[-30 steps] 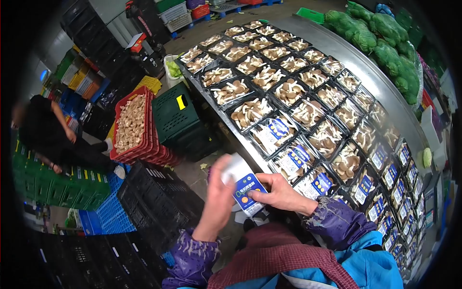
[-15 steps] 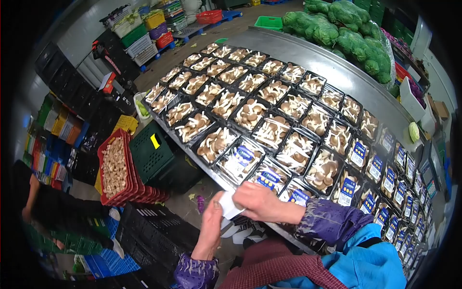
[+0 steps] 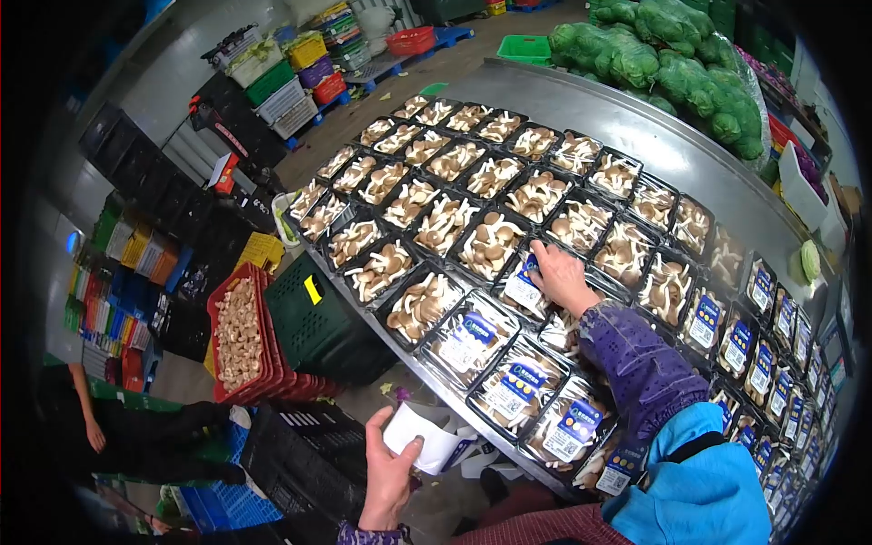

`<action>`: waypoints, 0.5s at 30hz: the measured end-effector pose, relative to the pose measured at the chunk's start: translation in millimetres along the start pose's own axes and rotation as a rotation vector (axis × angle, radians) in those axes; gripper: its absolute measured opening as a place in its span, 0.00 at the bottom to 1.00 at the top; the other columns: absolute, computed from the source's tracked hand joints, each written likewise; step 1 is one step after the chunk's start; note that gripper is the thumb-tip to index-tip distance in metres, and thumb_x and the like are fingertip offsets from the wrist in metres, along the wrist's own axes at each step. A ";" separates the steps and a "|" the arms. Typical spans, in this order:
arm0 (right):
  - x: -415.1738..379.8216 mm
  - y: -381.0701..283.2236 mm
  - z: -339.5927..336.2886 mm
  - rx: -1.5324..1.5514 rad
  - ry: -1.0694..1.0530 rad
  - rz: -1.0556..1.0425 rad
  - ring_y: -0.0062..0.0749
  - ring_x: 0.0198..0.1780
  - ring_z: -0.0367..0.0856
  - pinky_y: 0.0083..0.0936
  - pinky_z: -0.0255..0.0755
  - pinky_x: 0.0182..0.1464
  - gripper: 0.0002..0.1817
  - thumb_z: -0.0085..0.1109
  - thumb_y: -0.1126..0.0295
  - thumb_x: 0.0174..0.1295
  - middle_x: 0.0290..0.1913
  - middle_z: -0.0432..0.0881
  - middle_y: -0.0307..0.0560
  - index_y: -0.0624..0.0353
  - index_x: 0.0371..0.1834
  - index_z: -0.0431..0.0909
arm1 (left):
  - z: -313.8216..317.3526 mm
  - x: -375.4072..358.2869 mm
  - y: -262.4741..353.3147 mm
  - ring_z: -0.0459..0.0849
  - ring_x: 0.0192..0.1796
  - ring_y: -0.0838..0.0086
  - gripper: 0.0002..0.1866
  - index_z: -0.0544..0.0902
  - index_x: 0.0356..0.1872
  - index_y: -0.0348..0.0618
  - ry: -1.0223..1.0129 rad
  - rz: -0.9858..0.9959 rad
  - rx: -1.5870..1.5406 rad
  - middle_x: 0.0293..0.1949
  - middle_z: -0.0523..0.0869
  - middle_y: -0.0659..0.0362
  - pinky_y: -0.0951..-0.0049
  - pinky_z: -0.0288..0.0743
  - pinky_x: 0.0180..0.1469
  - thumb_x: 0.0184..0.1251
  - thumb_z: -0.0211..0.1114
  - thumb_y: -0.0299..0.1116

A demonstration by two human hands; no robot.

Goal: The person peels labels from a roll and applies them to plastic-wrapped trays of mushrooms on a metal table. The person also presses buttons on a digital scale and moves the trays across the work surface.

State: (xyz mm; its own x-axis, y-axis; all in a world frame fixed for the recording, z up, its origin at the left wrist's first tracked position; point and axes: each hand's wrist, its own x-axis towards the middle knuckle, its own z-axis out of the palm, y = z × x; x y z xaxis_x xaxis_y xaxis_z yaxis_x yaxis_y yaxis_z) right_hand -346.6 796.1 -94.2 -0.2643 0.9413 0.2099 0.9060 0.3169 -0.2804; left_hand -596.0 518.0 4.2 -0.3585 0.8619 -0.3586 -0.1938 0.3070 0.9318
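Observation:
My left hand (image 3: 391, 470) grips a white roll of labels (image 3: 420, 438) in front of the table edge, thumb on its near side. Blue-and-white printed labels hang from the roll's right side. My right hand (image 3: 563, 276) reaches over the table, fingers on a blue-and-white label (image 3: 524, 283) that lies against a tray of brown mushrooms. Part of that tray is hidden under the hand. Nearer to me, film-wrapped mushroom trays carry the same labels, such as the labelled tray (image 3: 471, 340) at the edge. An unlabelled mushroom tray (image 3: 491, 243) sits just beyond my right hand.
Rows of mushroom trays cover much of the metal table (image 3: 581, 100). Green net bags of cabbages (image 3: 636, 64) lie at the far end. Left of the table stand a dark green crate (image 3: 318, 331) and a red crate (image 3: 263, 372) of mushrooms. Another person (image 3: 136, 427) is at lower left.
My right hand has moved from the label roll out over the trays and now has a label on one of them. My left hand stays by the table edge with the roll.

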 end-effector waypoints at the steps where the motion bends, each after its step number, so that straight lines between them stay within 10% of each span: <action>1: -4.9 -4.0 -6.0 -0.071 0.093 -0.005 0.49 0.42 0.77 0.42 0.73 0.35 0.25 0.65 0.65 0.47 0.42 0.74 0.53 0.56 0.48 0.66 | 3.5 -3.1 9.4 0.76 0.50 0.70 0.31 0.60 0.60 0.39 -0.007 0.005 -0.036 0.49 0.73 0.51 0.71 0.73 0.53 0.54 0.58 0.13; 4: -31.7 -32.1 -35.0 0.044 0.208 -0.134 0.48 0.48 0.72 0.43 0.70 0.43 0.26 0.66 0.62 0.46 0.52 0.69 0.53 0.59 0.47 0.68 | 2.7 -3.4 18.3 0.75 0.50 0.71 0.30 0.61 0.60 0.38 -0.034 0.117 -0.073 0.49 0.73 0.52 0.73 0.72 0.53 0.55 0.58 0.14; 8: -113.6 -127.6 -75.8 1.033 -0.515 -0.350 0.44 0.59 0.68 0.35 0.59 0.63 0.34 0.65 0.57 0.50 0.56 0.70 0.56 0.57 0.60 0.65 | 6.5 -1.3 36.5 0.76 0.50 0.70 0.28 0.60 0.61 0.38 -0.064 0.089 -0.307 0.50 0.74 0.52 0.71 0.72 0.54 0.59 0.57 0.17; 15: -169.3 -174.4 -84.1 1.337 -0.591 -0.027 0.17 0.33 0.77 0.19 0.72 0.38 0.17 0.62 0.64 0.56 0.32 0.81 0.40 0.65 0.43 0.77 | 6.8 -21.2 22.5 0.77 0.50 0.75 0.23 0.62 0.63 0.39 -0.281 0.212 -0.153 0.52 0.75 0.57 0.74 0.73 0.52 0.67 0.54 0.27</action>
State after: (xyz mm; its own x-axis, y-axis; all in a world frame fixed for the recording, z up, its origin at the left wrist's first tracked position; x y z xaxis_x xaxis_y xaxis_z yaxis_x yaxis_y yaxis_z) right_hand -432.0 571.7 -2.1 -0.6686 0.7387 -0.0855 0.0097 -0.1064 -0.9943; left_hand -586.5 509.4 33.1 -0.1455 0.9833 -0.1092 -0.2836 0.0643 0.9568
